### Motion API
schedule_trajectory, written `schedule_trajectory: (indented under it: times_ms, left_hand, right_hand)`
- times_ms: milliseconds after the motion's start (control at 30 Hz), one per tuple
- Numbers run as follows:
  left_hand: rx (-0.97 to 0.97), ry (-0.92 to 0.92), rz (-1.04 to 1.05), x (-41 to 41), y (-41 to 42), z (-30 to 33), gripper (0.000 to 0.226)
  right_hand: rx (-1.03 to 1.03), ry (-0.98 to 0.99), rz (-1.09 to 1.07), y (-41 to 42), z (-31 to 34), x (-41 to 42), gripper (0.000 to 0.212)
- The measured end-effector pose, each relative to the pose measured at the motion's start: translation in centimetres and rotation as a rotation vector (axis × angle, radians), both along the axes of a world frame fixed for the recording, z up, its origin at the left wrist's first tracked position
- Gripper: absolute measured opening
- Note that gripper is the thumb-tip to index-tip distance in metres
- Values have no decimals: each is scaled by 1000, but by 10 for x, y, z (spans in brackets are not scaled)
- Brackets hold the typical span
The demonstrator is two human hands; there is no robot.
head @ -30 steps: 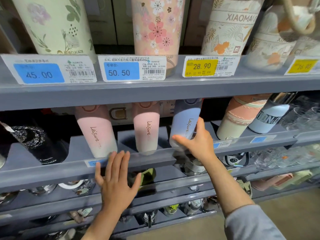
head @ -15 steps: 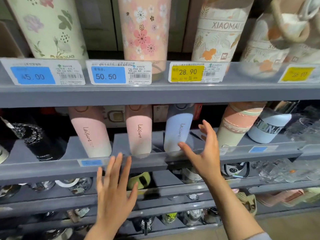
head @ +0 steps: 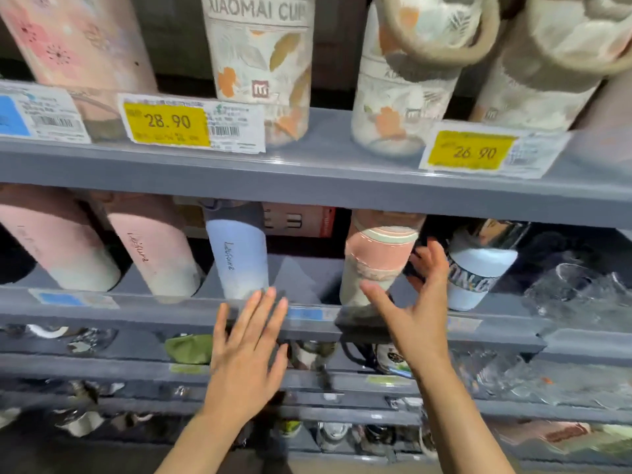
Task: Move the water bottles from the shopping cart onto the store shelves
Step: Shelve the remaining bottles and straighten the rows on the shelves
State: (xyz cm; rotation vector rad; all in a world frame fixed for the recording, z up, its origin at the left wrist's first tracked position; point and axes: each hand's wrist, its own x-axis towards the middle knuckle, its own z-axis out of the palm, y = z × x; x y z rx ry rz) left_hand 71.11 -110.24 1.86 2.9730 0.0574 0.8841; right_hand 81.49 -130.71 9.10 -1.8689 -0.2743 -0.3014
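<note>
Water bottles are lined up on the grey middle shelf (head: 171,314), standing behind its front lip. A pale blue bottle (head: 237,251) with script lettering is placed near the centre, and two pink bottles of the same make (head: 152,248) (head: 51,241) are set to its left. To the right of a gap, a pink-and-cream banded bottle (head: 374,258) is seen, and beyond it a white bottle with a dark lettered band (head: 473,271). The right hand (head: 415,313) is held open around the banded bottle: the thumb is stretched toward its lower front and the fingers (head: 429,258) are spread at its right side, between it and the white bottle; whether the bottle is actually touched cannot be told through the blur. The left hand (head: 248,357) is raised flat in front of the shelf lip, its fingers straight and slightly spread, with the tips close below the base of the blue bottle; nothing is held in it. On the upper shelf (head: 325,186), leaf-patterned cups (head: 263,63) marked XIAOMAI CUP and a pink flowered cup (head: 78,39) are displayed, with yellow price tags reading 28.90 (head: 167,123) and 26.90 (head: 473,150) fixed to the edge. Clear glassware (head: 578,285) is shown at the far right of the middle shelf, and further small goods are stocked on the lower shelves (head: 136,367), too blurred to identify.
</note>
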Motion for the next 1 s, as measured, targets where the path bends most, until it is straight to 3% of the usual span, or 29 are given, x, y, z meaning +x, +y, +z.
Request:
schedule_trajectory:
  times_ms: [67, 233, 400, 567, 867, 1000]
  left_hand:
    - [18, 42, 13, -1, 2, 0, 68]
    - [-28, 34, 53, 2, -3, -3, 67]
    - [-103, -37, 68, 8, -8, -6, 65]
    - [-57, -53, 27, 4, 1, -6, 64]
    - [15, -180, -3, 9, 9, -12, 63]
    - [-4, -204, -6, 9, 8, -12, 65]
  right_hand:
    - [22, 49, 70, 6, 7, 11, 103]
    - [26, 119, 118, 17, 11, 20, 67]
    - [-10, 36, -9, 32, 9, 18, 82]
    - [-29, -7, -75, 37, 5, 11, 94]
    - [118, 162, 164, 28, 9, 7, 77]
    - [98, 163, 133, 26, 7, 11, 71]
